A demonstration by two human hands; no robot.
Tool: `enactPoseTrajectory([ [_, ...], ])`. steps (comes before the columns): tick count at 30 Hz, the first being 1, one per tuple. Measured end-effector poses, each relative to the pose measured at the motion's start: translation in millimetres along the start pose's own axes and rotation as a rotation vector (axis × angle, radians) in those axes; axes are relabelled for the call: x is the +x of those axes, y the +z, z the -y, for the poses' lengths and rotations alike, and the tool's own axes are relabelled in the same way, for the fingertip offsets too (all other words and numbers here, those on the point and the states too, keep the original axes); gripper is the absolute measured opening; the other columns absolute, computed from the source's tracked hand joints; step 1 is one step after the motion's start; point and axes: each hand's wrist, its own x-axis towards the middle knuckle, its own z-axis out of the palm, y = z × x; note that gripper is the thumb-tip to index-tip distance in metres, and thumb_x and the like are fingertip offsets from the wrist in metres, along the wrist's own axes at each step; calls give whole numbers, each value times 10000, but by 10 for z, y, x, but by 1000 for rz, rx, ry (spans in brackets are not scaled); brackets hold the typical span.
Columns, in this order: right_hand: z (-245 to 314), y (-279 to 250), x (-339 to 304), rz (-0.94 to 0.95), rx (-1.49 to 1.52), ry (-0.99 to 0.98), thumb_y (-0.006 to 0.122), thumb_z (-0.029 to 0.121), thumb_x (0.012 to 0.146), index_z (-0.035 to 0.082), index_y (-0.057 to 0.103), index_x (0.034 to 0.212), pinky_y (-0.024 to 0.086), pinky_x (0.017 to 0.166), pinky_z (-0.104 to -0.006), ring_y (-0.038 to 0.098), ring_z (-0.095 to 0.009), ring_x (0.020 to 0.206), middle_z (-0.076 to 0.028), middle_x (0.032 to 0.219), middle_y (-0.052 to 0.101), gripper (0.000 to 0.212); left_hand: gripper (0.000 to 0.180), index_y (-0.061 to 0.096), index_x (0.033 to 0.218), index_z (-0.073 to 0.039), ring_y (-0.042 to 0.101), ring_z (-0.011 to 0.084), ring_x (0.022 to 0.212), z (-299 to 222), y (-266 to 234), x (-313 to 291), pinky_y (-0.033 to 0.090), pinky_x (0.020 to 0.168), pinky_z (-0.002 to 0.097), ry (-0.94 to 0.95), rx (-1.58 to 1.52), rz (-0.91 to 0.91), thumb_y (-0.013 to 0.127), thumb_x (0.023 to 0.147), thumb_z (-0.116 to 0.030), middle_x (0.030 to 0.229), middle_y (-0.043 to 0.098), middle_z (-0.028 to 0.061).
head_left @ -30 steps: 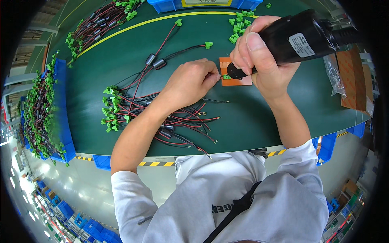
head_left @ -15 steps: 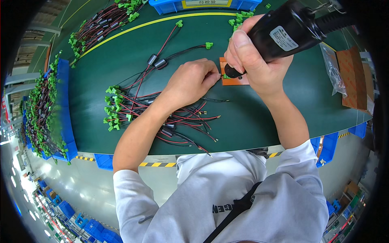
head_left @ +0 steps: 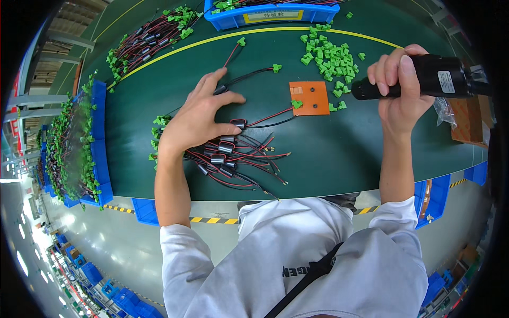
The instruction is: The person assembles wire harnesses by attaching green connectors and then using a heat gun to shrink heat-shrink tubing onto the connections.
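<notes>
My right hand (head_left: 404, 85) grips a black electric screwdriver (head_left: 432, 77), held sideways over the right of the table and apart from the orange block. My left hand (head_left: 204, 108) is open, fingers spread, over a bundle of red and black cables (head_left: 228, 153) with dark cylindrical cores; its thumb is at one core. A green terminal connector (head_left: 297, 104) sits at the left edge of the orange fixture block (head_left: 316, 98), its red and black wires running back toward my left hand. Another cable with a green connector (head_left: 277, 68) lies beyond my fingers.
Loose green connectors (head_left: 331, 58) lie beyond the block. A blue bin (head_left: 270, 20) of cables stands at the back, a cable pile (head_left: 151, 40) at the back left. Another filled blue bin (head_left: 99, 143) flanks the left edge. A cardboard box (head_left: 469, 124) and plastic bag (head_left: 444, 112) lie right.
My right hand has drawn the screwdriver off the block, to the right and sideways. My left hand has released the wire at the block, moved left and spread its fingers.
</notes>
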Motion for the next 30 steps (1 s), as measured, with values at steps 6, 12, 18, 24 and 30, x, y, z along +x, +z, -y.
enactPoseTrajectory([
  [6,93,-337,61,80,-106,131,594,294,1108,80,585,1404,492,743,-389,522,-164,713,-39,833,536,365,272,763,1043,-22,519,417,1425,-54,17,12,449,1151,456,-50,5,-10,862,813,-129,1579,499,196],
  [12,-230,-948,-21,438,-933,327,685,168,1005,7,702,1063,491,802,-284,587,-111,874,4,945,642,172,235,727,1033,-11,648,392,1249,91,113,83,532,1035,435,-70,-136,-142,835,843,-99,1453,595,174],
  [18,-280,-839,-284,521,-1218,528,714,-14,909,38,695,1103,488,782,-314,591,-131,863,-47,917,651,201,354,696,1203,-31,674,376,1109,187,148,126,546,967,405,-173,-10,-341,813,870,-59,1244,699,124],
  [24,-375,-1011,-352,657,-1379,432,677,-48,928,28,707,1147,522,835,-345,657,-196,906,-64,994,711,234,325,718,1140,-33,695,342,1092,140,-72,26,555,932,430,219,-97,-69,797,825,-29,1128,736,121],
  [30,-415,-1191,-324,623,-1335,178,641,-95,942,29,708,1222,530,895,-330,676,-220,937,-63,985,697,313,361,721,1148,-29,722,344,990,-52,-240,-212,573,883,430,-72,-159,261,747,793,29,1077,749,131],
])
